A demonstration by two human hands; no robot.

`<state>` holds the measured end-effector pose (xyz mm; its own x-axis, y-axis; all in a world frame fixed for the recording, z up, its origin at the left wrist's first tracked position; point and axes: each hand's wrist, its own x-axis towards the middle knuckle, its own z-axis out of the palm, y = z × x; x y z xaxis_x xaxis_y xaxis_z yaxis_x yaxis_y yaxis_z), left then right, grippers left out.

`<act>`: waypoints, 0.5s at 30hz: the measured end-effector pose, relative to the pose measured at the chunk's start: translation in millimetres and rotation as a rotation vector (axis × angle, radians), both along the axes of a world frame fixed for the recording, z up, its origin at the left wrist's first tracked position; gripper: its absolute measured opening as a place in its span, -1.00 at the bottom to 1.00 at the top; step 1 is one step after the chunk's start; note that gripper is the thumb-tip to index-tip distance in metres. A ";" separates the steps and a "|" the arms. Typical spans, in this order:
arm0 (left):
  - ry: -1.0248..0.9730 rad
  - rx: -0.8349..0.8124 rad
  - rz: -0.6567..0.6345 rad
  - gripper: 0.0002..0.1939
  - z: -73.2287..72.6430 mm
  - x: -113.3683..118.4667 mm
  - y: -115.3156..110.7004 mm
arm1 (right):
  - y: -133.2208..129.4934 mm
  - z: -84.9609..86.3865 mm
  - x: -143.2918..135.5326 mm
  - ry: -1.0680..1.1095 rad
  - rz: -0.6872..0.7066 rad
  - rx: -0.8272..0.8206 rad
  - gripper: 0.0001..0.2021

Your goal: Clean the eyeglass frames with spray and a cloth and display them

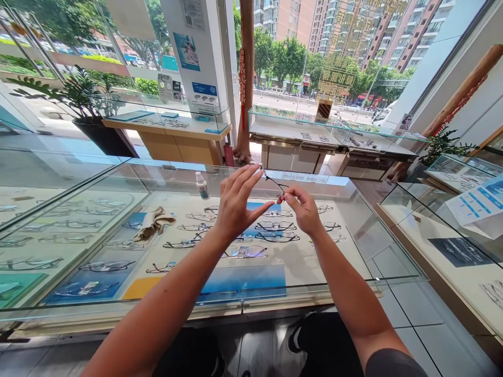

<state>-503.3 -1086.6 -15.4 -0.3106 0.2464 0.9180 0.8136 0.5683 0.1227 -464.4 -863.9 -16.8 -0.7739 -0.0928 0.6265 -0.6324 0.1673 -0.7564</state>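
Above the glass counter, my right hand point(304, 209) pinches a pair of thin dark-framed eyeglasses point(276, 182) between thumb and fingers. My left hand point(239, 201) is raised just left of them, its fingers stretched out and its thumb spread apart. The left fingertips come close to the far end of the eyeglasses; whether they touch cannot be made out. Part of the frame is hidden by my right fingers. Behind my left hand, a small white spray bottle point(202, 186) stands upright on the counter. A crumpled brown cloth point(155, 224) lies to the left.
Under the glass of the display counter point(330, 293), several eyeglasses point(275, 226) lie in rows. Another glass case point(416, 225) stands to the right. Farther back are more display cases point(291, 128), a wooden post point(247, 78) and a potted plant point(104, 133) by the windows.
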 end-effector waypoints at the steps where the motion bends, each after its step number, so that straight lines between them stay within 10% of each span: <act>1: -0.021 -0.010 0.001 -0.25 -0.3 0.0 -0.1 | -0.6 0.7 0.8 0.001 -0.010 0.022 -0.66; 15: 0.006 0.026 -0.025 -0.36 -0.6 2.6 -1.7 | -0.8 11.3 11.5 0.051 -0.059 0.107 -0.76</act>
